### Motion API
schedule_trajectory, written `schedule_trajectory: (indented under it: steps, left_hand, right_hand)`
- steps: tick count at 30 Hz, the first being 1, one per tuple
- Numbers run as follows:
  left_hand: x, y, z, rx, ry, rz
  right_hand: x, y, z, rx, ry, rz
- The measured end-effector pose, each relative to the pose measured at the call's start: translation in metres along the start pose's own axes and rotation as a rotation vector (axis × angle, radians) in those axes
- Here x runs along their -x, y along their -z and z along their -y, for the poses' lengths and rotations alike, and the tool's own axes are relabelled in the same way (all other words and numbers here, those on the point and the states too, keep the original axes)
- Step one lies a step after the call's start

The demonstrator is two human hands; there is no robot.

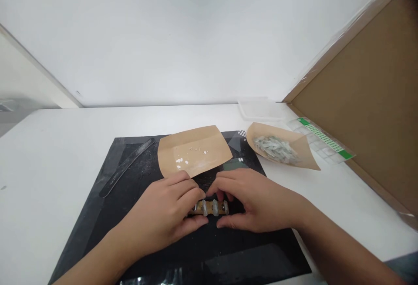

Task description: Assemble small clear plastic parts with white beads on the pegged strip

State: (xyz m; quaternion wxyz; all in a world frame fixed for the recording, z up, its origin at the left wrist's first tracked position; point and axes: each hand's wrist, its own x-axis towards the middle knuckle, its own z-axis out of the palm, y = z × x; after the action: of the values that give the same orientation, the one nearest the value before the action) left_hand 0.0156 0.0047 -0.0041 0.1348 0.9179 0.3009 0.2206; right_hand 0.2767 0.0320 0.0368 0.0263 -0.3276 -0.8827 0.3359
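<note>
A short, narrow brownish strip (210,208) lies on the black mat, with several translucent pieces shaped like false nails standing across it. My left hand (168,209) is closed around the strip's left part, thumb on the near side and fingers on the far side; its left end is hidden under them. Curved around the right end, my right hand (254,200) has its thumb and fingertips apart, close to one translucent false nail (215,207). I see nothing held between its fingers.
Beyond my hands, a brown paper tray (196,141) holds small white bits. Another paper tray (307,156) contains a heap of translucent false nails (276,148). A dark nail file (127,167) lies left on the black mat (98,224). A clear compartment case (323,139) leans near the cardboard wall (359,89).
</note>
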Motion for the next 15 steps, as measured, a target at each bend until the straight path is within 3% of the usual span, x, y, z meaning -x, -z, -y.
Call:
schedule_trajectory:
  steps: [15]
  left_hand:
    - [0.003, -0.005, -0.001, 0.119, 0.054, 0.012]
  right_hand:
    - [-0.005, -0.011, 0.0, 0.087, 0.021, -0.004]
